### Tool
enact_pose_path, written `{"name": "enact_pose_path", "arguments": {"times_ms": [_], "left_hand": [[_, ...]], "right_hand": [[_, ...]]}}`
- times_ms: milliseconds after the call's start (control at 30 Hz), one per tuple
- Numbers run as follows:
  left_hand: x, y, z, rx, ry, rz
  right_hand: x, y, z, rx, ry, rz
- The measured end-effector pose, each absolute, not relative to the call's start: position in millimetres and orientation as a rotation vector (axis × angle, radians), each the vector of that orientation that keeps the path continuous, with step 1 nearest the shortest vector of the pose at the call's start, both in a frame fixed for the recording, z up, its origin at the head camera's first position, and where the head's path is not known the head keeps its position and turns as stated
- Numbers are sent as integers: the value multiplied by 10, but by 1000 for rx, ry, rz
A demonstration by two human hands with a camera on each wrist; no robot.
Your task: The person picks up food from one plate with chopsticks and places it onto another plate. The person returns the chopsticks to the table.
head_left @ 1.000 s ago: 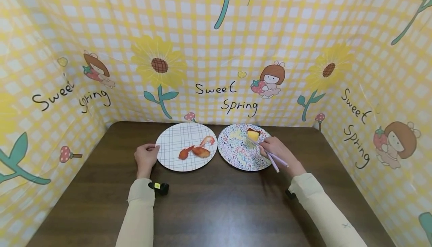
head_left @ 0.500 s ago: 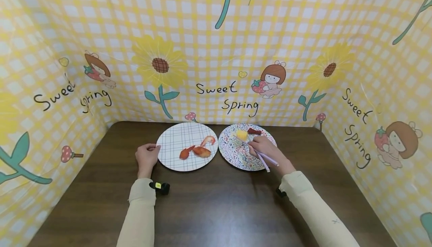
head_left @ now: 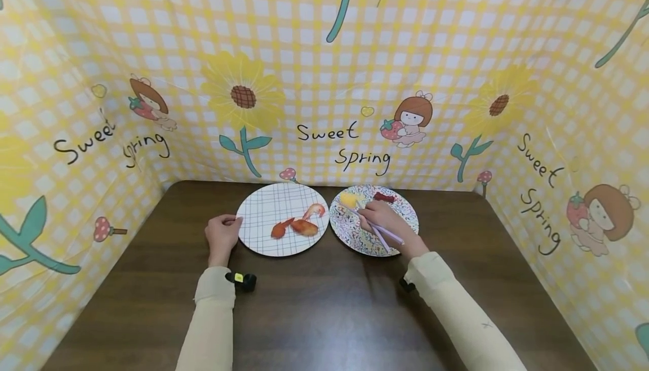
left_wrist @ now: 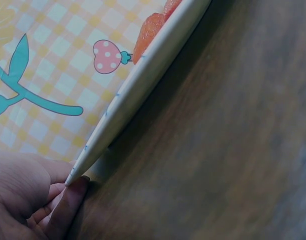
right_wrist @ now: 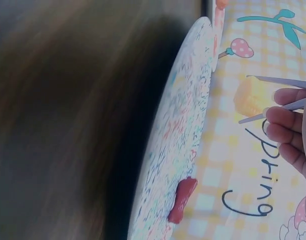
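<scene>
My left hand (head_left: 221, 240) pinches the left rim of a white plate with blue grid lines (head_left: 261, 205); in the left wrist view its thumb and finger are at the plate's edge (left_wrist: 110, 117). My right hand (head_left: 387, 223) grips a pair of pale purple chopsticks (head_left: 379, 235) over a multicoloured speckled plate (head_left: 350, 233). Between the chopstick tips is a yellow block of food (right_wrist: 249, 97), which appears raised above the plate in the right wrist view. A dark red strip of food (head_left: 383, 197) lies on the far side of the speckled plate.
On the grid plate's right half lie a curled shrimp (head_left: 316, 209) and two orange-brown food pieces (head_left: 304, 227). Both plates stand side by side near the back of the brown wooden table (head_left: 304, 314). A yellow checked cloth (head_left: 284, 39) encloses the back and sides.
My right hand has moved left, carrying the yellow block with the chopsticks from beside the dark red strip to the speckled plate's left side. The left hand keeps its place on the rim.
</scene>
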State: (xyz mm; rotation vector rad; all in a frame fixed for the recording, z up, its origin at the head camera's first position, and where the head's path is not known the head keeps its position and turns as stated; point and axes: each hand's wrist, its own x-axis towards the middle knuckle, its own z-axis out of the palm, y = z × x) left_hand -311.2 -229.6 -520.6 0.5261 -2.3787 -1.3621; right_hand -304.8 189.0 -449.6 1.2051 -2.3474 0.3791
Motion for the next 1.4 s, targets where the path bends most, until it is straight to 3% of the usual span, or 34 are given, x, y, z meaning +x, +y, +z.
{"name": "enact_pose_path", "arguments": {"times_ms": [1400], "left_hand": [[-3115,-2313,-5208,534,-2373,-1366]], "right_hand": [[-3368,849,-4525,1295,-2543,394]]}}
